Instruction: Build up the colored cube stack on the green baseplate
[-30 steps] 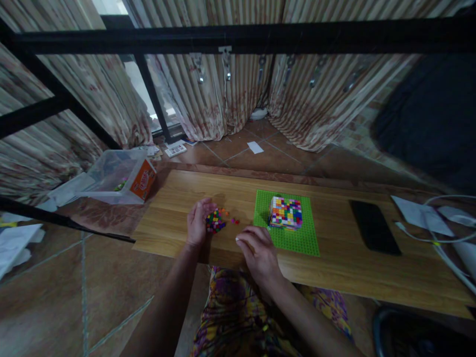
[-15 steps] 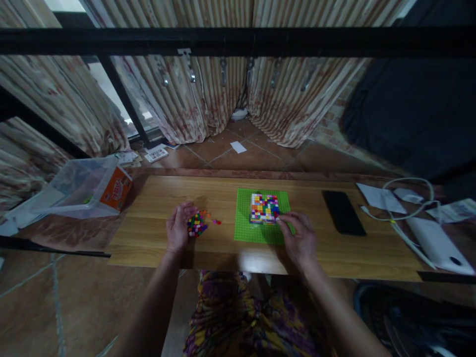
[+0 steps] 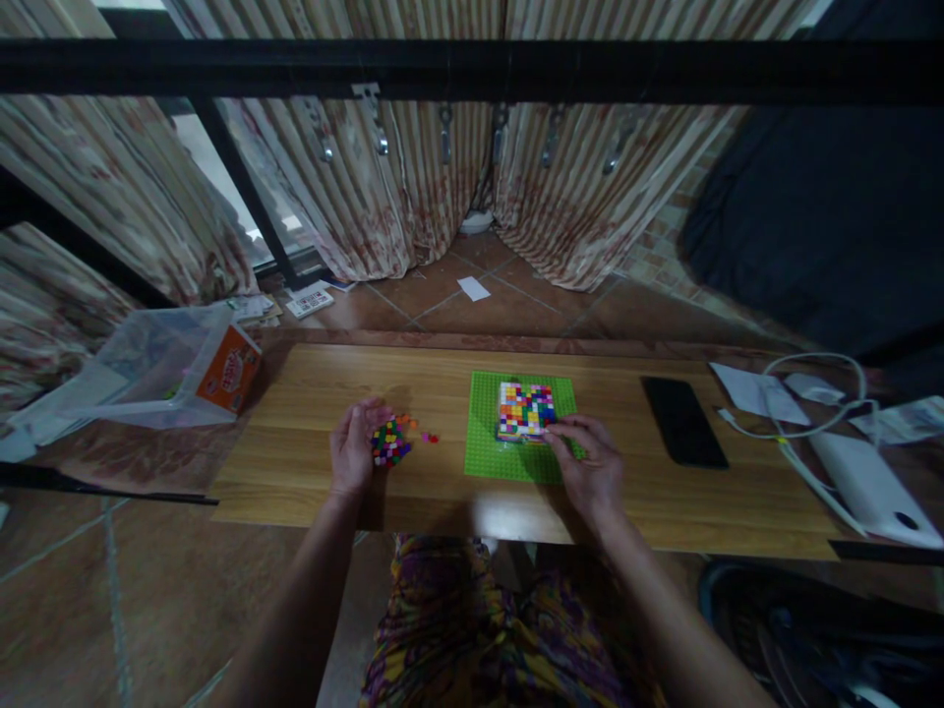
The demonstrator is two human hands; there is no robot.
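Note:
A block of many-coloured small bricks [image 3: 525, 409] stands on a green baseplate [image 3: 491, 447] on the wooden table [image 3: 310, 393]. My right hand [image 3: 586, 467] rests on the plate with its fingertips touching the block's near right corner; whether they pinch a brick I cannot tell. My left hand [image 3: 354, 447] lies palm up on the table, cupped beside a small heap of loose coloured bricks [image 3: 390, 442]. A few stray bricks [image 3: 429, 437] lie just right of the heap.
A black phone [image 3: 682, 421] lies right of the plate. White papers, a cable [image 3: 811, 388] and a white device [image 3: 870, 487] fill the right end. A clear plastic box [image 3: 147, 369] with an orange label sits off the left end. A black bar [image 3: 472, 69] crosses overhead.
My right hand has moved from the table's front edge near the heap to the block on the green plate. The left hand has stayed by the loose bricks. The view has shifted.

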